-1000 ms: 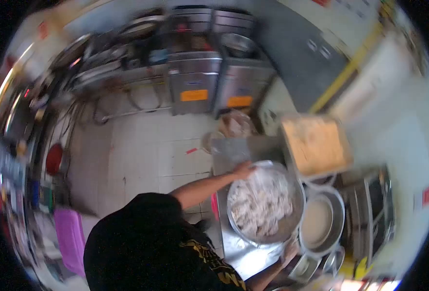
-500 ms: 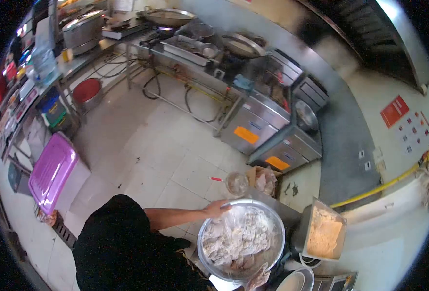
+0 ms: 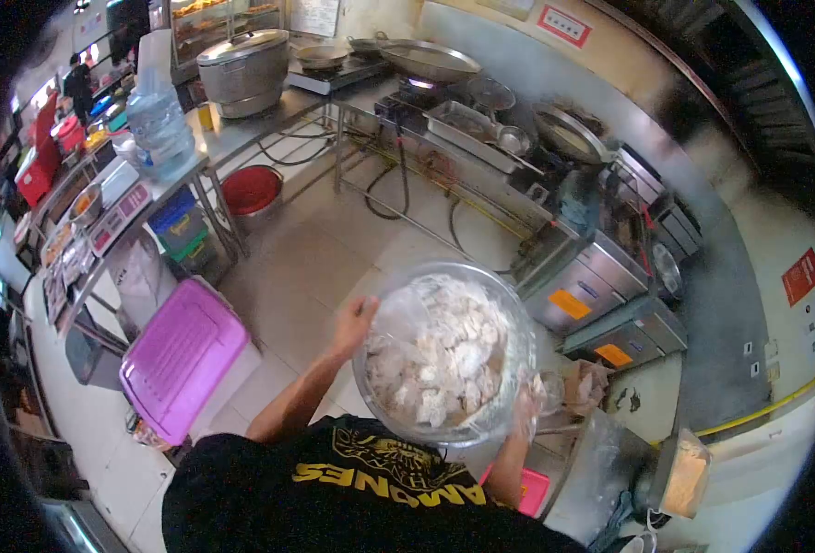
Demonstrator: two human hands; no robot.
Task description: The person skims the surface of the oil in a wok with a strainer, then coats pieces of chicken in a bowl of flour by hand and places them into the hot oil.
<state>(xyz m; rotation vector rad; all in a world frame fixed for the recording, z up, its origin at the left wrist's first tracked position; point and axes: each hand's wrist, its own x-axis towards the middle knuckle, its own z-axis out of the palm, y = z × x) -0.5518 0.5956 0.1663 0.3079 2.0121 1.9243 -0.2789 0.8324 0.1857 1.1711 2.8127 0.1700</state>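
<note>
A wide metal bowl (image 3: 366, 387) is held up in front of my chest, over the floor. Floured, pale lumpy pieces (image 3: 454, 359) fill it, with loose white flour among them. Clear plastic (image 3: 398, 318) lies over the left part of the contents. My left hand (image 3: 357, 318) grips the bowl's left rim, fingers closed at the edge. On the opposite side my right hand (image 3: 524, 410) clasps the lower right rim; it looks whitish, and its fingers are partly hidden and blurred.
A purple-lidded bin (image 3: 186, 359) stands on the floor at left. A red-topped bucket (image 3: 253, 189) is near the steel counter with a large pot (image 3: 242, 78). Along the wall are a wok (image 3: 431, 63) and steel drawers (image 3: 583, 286). A tray of orange-tan powder (image 3: 686, 477) sits at lower right.
The bowl has moved up from its low place at the right and is now in front of my body. My right hand has come into clear view on its rim. The camera view has turned.
</note>
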